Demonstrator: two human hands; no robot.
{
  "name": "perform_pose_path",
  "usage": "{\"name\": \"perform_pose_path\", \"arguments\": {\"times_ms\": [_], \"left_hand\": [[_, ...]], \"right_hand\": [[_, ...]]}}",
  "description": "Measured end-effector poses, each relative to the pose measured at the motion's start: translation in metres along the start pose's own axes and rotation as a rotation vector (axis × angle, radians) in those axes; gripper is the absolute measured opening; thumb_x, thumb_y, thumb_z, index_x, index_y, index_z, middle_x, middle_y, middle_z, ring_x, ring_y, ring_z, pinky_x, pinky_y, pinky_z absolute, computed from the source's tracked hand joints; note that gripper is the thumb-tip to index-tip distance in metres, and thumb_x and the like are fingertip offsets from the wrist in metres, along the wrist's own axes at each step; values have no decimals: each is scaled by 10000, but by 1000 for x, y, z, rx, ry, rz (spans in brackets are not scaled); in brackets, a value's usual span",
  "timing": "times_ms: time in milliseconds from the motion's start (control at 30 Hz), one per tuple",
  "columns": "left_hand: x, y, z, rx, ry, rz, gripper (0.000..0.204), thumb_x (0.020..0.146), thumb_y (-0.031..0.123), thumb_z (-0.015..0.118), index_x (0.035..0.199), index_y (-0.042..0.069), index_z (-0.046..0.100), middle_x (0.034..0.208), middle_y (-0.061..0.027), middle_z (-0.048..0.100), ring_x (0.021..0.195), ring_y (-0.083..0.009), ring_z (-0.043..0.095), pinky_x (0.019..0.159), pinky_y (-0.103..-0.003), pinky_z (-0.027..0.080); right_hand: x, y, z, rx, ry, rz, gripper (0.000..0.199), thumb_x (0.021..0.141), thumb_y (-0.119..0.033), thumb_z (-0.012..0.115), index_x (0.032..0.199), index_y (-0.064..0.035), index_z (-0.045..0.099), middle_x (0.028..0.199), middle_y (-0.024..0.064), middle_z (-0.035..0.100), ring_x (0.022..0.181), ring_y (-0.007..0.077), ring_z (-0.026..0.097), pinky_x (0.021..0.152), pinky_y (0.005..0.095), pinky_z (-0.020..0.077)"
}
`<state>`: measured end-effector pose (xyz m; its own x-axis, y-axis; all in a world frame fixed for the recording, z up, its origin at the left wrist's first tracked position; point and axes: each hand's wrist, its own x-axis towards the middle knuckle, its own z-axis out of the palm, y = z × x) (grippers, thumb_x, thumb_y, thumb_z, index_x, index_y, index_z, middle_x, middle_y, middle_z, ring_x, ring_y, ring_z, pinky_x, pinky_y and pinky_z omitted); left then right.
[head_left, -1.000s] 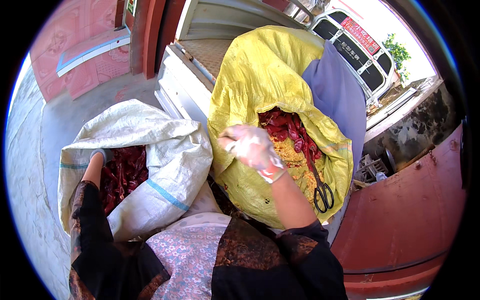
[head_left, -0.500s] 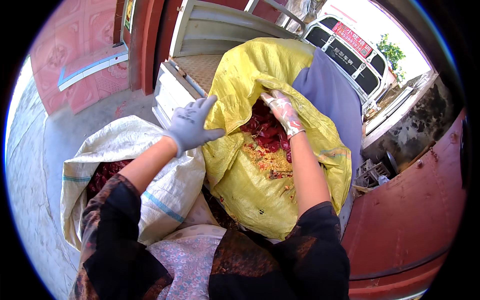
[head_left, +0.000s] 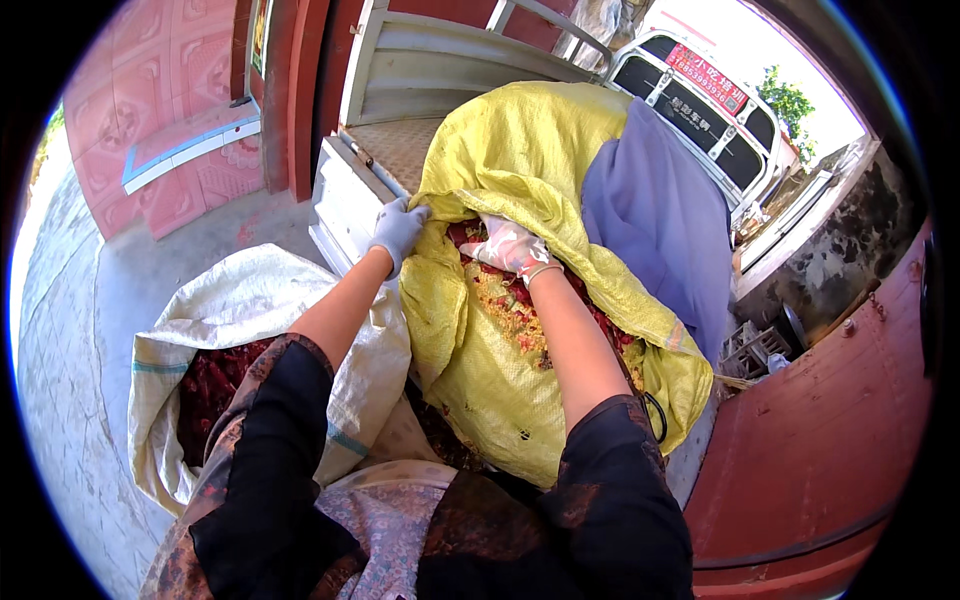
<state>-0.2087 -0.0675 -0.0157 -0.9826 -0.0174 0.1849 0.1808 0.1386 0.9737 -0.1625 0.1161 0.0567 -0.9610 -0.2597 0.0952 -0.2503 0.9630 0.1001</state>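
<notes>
A big yellow woven sack (head_left: 490,400) lies in front of me, its mouth turned towards me. Dark red dried chillies (head_left: 466,234) and yellow seeds (head_left: 515,318) show in the opening. My left hand (head_left: 400,236), in a grey glove, is closed on the left edge of the sack's mouth. In a patterned pink and white glove, my right hand (head_left: 512,248) reaches into the mouth beneath the upper fold. Its fingers stretch leftward over the chillies, with some tips partly hidden. To the left stands an open white woven sack (head_left: 375,350), also with dark red chillies (head_left: 220,390) inside.
The yellow sack rests by the white truck bed (head_left: 345,210), with a purple-grey cloth (head_left: 655,210) beside it. The vehicle's cab (head_left: 700,105) is beyond. At the right are a red metal panel (head_left: 800,440) and a grey crate (head_left: 750,350); pink tiled steps (head_left: 190,150) stand far left.
My left hand, spread beside the yellow sack before, has closed on its edge. My right hand has moved left and lower in the mouth. More of the contents shows along the right side.
</notes>
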Motion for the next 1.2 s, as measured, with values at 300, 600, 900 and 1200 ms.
{"name": "perform_pose_path", "arguments": {"times_ms": [300, 600, 900, 1200], "left_hand": [[-7, 37, -25, -1112, -399, -271, 282, 933, 174, 438, 1117, -24, 516, 1049, -141, 617, 915, -238, 632, 817, -363, 535], [-25, 42, -46, -1467, -738, -193, 382, 948, 216, 374, 1253, -4, 437, 1207, -163, 540, 1087, -273, 551, 961, -416, 440], [-30, 60, -41, -1332, -693, -137, 400, 932, 230, 428, 1257, -2, 438, 1230, -153, 524, 1113, -266, 537, 972, -393, 432], [-20, 51, 36, -686, -541, -356, 377, 872, 245, 582, 1153, -1, 529, 999, -101, 634, 854, -193, 631, 748, -330, 527]], "right_hand": [[-55, 87, 9, -136, -296, 102, 583, 890, -478, 372, 1401, -200, 322, 1479, 46, 254, 1349, 269, 241, 1132, 385, 130], [10, -12, 10, -1765, 249, -700, 519, 926, -84, 305, 1428, -92, 174, 1235, 99, 531, 876, 154, 622, 797, 391, 554], [3, -4, -16, -2585, 187, -843, 490, 951, -228, 268, 1428, -128, 215, 1348, 104, 403, 1073, 251, 495, 950, 426, 398], [-86, 76, -50, -3153, 255, -1123, 498, 976, -371, 231, 1428, -164, 256, 1460, 109, 275, 1269, 348, 368, 1103, 461, 241]]}}
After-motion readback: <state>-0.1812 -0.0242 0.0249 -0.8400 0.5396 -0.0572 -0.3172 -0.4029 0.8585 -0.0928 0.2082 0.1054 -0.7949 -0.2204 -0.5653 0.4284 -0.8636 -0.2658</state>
